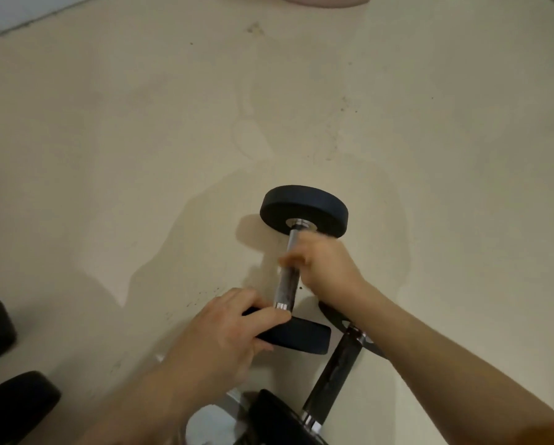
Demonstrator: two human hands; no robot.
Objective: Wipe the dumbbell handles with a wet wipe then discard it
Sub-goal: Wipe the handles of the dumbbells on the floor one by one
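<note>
The right hand's fingers (pixel 293 259) curl closed around the upper part of the dumbbell handle (pixel 285 289); they are motion-blurred, and no wet wipe can be made out inside the right hand (pixel 325 266), so whether cloth lies between skin and metal cannot be told. The left hand's fingers (pixel 262 311) press down, closed over the near weight plate (pixel 301 337), steadying the dumbbell (pixel 296 268), which lies on the floor (pixel 140 139) with its far plate (pixel 304 208) pointing away. If that bracing grip slackens, rubbing could roll the round plates sideways into the second dumbbell (pixel 333 380) just beside it. A wipe bunched in the fist would likely skip the handle's underside, and the lower stretch near the collar looks unreached.
</note>
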